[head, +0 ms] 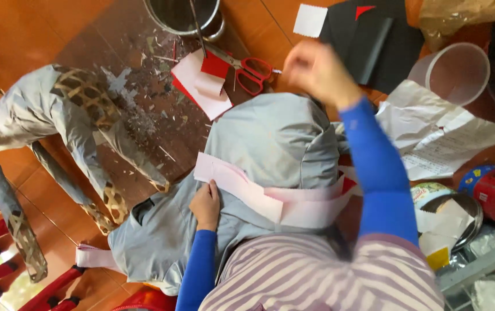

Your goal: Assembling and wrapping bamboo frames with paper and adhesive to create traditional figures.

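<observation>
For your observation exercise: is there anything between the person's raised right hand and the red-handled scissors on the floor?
Nothing visible. The right hand is blurred and raised just right of the red-handled scissors, with only bare floor and paper scraps between them. The left hand rests apart, on the pink paper strip across the grey figure.

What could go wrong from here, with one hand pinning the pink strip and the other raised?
The left hand alone presses the pink paper strip onto the grey rounded form, so its far end may lift or slip. The right hand is raised and blurred near the red scissors and could knock them. Paper scraps litter the floor.
</observation>
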